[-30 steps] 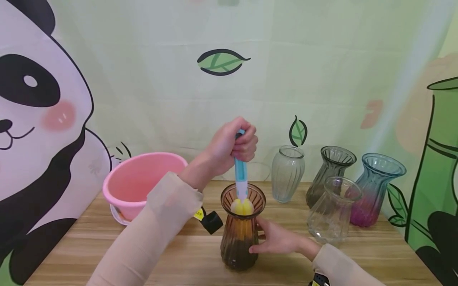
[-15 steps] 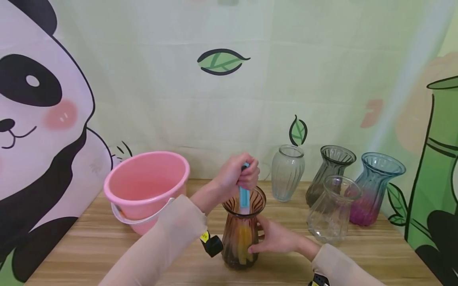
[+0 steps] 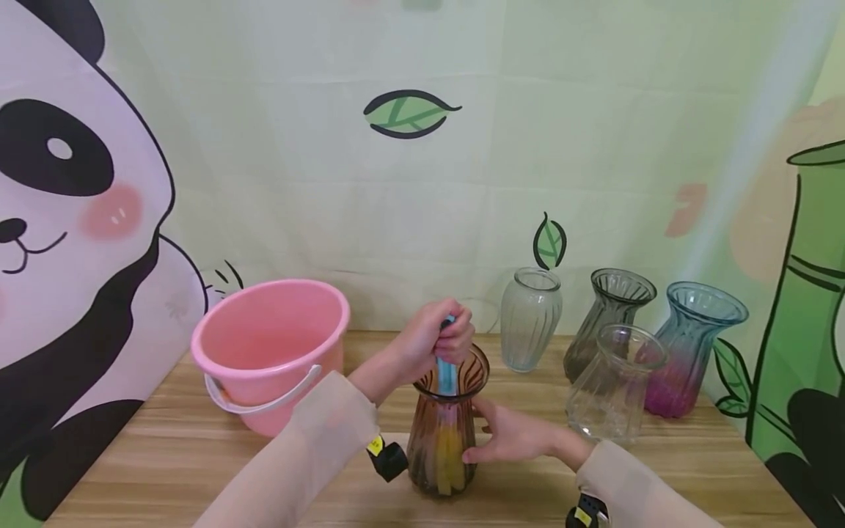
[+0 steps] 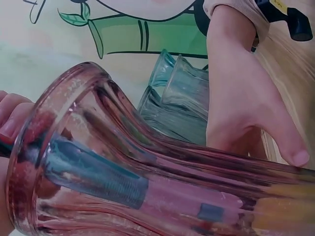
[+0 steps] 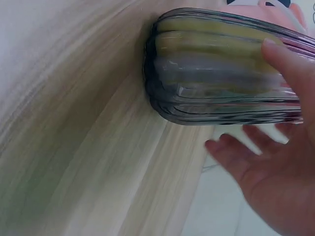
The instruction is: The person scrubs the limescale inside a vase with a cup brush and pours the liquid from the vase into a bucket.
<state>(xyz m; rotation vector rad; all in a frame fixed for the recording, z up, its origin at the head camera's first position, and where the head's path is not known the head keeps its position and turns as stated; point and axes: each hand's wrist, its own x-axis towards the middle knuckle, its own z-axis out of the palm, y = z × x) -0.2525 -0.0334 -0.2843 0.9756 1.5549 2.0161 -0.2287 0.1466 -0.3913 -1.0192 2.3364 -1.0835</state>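
A ribbed brown glass vase [image 3: 444,440] stands upright on the wooden table [image 3: 165,462] in front of me. My left hand [image 3: 436,334] is just above its mouth and grips the blue handle of a bottle brush [image 3: 447,374]. The brush's yellow sponge [image 3: 449,458] sits deep in the vase's belly. My right hand [image 3: 511,436] holds the vase's right side, thumb on the glass. The left wrist view shows the blue handle [image 4: 98,174] inside the vase neck [image 4: 147,162]. The right wrist view shows the vase base [image 5: 221,73] with my right hand [image 5: 275,187] round it.
A pink bucket [image 3: 271,345] with a white handle stands at the left. To the right are a frosted vase [image 3: 530,319], a grey vase [image 3: 610,315], a clear vase [image 3: 610,396] and a blue-to-pink vase [image 3: 693,348]. A printed panda backdrop closes the back.
My left hand has come down and pushed the brush into the vase. The yellow sponge went from the mouth to the bottom. My right hand stayed on the vase.
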